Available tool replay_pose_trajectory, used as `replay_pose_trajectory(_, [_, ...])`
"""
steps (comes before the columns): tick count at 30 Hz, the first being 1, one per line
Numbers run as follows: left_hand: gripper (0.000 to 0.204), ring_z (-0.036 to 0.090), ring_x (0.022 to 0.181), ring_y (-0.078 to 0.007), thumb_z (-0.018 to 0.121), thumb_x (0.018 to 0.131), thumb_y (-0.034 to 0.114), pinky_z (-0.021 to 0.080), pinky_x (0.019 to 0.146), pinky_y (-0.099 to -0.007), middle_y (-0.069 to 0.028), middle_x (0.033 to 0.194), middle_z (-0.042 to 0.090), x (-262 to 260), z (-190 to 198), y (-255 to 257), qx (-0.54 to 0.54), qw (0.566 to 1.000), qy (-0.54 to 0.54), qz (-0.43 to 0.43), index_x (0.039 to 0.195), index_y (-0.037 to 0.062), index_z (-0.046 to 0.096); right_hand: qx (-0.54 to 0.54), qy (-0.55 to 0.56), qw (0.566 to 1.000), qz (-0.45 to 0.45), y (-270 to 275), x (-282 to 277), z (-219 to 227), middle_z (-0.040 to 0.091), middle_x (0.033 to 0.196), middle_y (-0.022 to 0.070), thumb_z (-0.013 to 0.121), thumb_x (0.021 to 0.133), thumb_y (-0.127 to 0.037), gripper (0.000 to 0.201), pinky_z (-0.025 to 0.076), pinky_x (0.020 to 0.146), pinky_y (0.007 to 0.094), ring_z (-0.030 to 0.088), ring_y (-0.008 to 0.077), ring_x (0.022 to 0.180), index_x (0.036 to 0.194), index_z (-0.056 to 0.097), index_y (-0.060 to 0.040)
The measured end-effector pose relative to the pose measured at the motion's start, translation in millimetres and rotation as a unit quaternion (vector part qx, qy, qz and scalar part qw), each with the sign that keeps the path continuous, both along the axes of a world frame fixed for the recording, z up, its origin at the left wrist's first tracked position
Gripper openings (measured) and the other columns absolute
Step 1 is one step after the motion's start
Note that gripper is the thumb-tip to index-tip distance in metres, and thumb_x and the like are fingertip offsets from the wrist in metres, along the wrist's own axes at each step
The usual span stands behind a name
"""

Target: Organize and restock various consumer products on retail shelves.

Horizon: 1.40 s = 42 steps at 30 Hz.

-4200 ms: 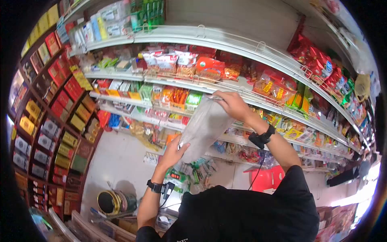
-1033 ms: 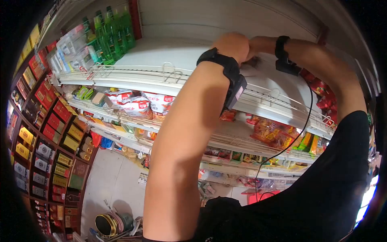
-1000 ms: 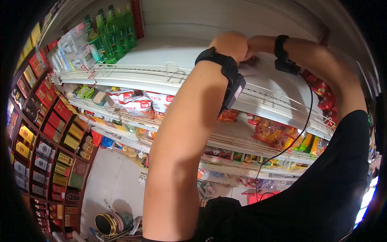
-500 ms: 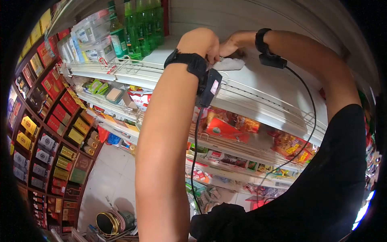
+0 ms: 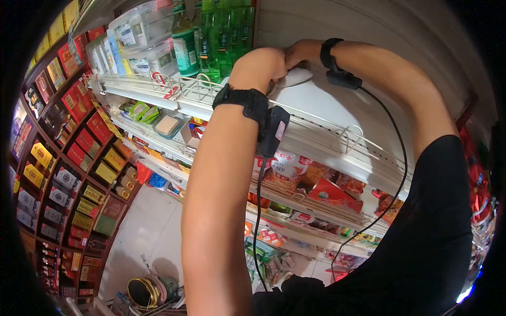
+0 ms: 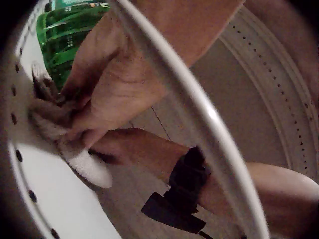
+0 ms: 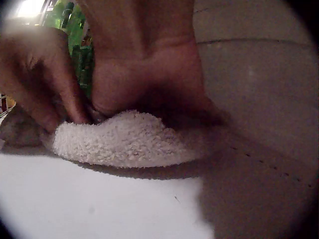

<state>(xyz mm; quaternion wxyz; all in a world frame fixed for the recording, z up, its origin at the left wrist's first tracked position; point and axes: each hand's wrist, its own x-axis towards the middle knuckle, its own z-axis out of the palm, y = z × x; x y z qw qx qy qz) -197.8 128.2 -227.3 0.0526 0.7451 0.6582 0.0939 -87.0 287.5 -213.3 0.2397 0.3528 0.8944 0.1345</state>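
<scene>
Both hands are raised to the white top shelf [image 5: 337, 105]. A pale fluffy cloth [image 5: 295, 78] [image 7: 129, 139] [image 6: 75, 149] lies bunched on it. My left hand [image 5: 258, 63] [image 6: 114, 84] grips the cloth's left end with curled fingers. From behind, my right hand [image 5: 301, 50] [image 7: 144, 74] closes over the cloth; its fingertips are hidden under the palm. The hands touch each other, just right of a row of green bottles [image 5: 216, 31] [image 6: 65, 30].
A white wire rail [image 5: 316, 126] [image 6: 189, 119] runs along the shelf's front edge. Clear plastic boxes [image 5: 137, 42] stand left of the bottles. Snack packets [image 5: 327, 189] fill the lower shelves, red and yellow boxes [image 5: 79, 152] line the left wall, and a round tin [image 5: 139, 292] sits on the floor.
Over the last second both hands slid the cloth left along the top shelf, up to the green bottles. Four seconds ago they held it open in front of the lower shelves.
</scene>
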Motion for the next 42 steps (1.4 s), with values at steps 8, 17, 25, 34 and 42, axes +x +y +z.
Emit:
replay_pose_trajectory(8, [0.040,0.066,0.099,-0.0339,0.059,0.075,0.002,0.052,0.089,-0.0397,-0.0141,0.111,0.069,-2.4,-20.2,14.9,0.087,0.995,-0.032,0.039,0.108,0.0195,0.074,-0.022,0.029,0.998,-0.046,-70.1,-27.4,32.2,0.055,0.137,0.0146,0.071,0.071,-0.061,0.084,0.043,0.100,0.0403,0.053,0.0273,0.123,0.133,0.055,-0.0052])
replay_pose_trajectory(17, [0.040,0.067,0.094,-0.0332,0.064,0.072,0.006,0.053,0.086,-0.0390,-0.0147,0.108,0.070,-8.7,-21.5,13.5,0.106,0.994,-0.023,0.002,0.109,0.0183,0.073,-0.019,0.098,0.990,-0.101,-84.4,-20.6,30.8,0.058,0.134,0.0138,0.075,0.071,-0.047,0.072,0.044,0.097,0.0429,0.055,0.0275,0.118,0.131,0.060,-0.0088])
replay_pose_trajectory(25, [0.036,0.067,0.089,-0.0291,0.069,0.074,0.015,0.052,0.082,-0.0370,-0.0166,0.102,0.072,-18.6,-12.4,-12.4,0.063,0.991,-0.090,-0.079,0.110,0.0081,0.072,-0.079,0.113,0.990,0.007,-59.2,-7.9,24.2,0.060,0.128,0.0143,0.060,0.079,-0.061,0.082,0.047,0.089,0.0410,0.056,0.0273,0.109,0.141,0.045,-0.0089])
replay_pose_trajectory(34, [0.040,0.068,0.092,-0.0242,0.076,0.069,0.007,0.055,0.080,-0.0372,-0.0077,0.103,0.073,5.5,17.2,-44.5,-0.009,0.999,-0.048,0.003,0.106,0.0189,0.075,0.035,0.108,0.988,-0.106,-164.3,44.6,46.5,0.065,0.106,0.0140,0.047,0.085,-0.046,0.046,0.051,0.081,0.0361,0.062,0.0252,0.087,0.098,0.065,-0.0058])
replay_pose_trajectory(42, [0.041,0.064,0.072,-0.0119,0.079,0.064,0.011,0.052,0.069,-0.0293,-0.0068,0.085,0.073,7.8,35.8,-93.1,-0.109,0.992,-0.033,-0.046,0.105,0.0066,0.075,-0.166,0.165,0.961,-0.149,-156.4,49.5,23.2,0.067,0.110,0.0126,0.058,0.084,-0.043,0.050,0.053,0.081,0.0434,0.063,0.0258,0.096,0.110,0.065,-0.0011])
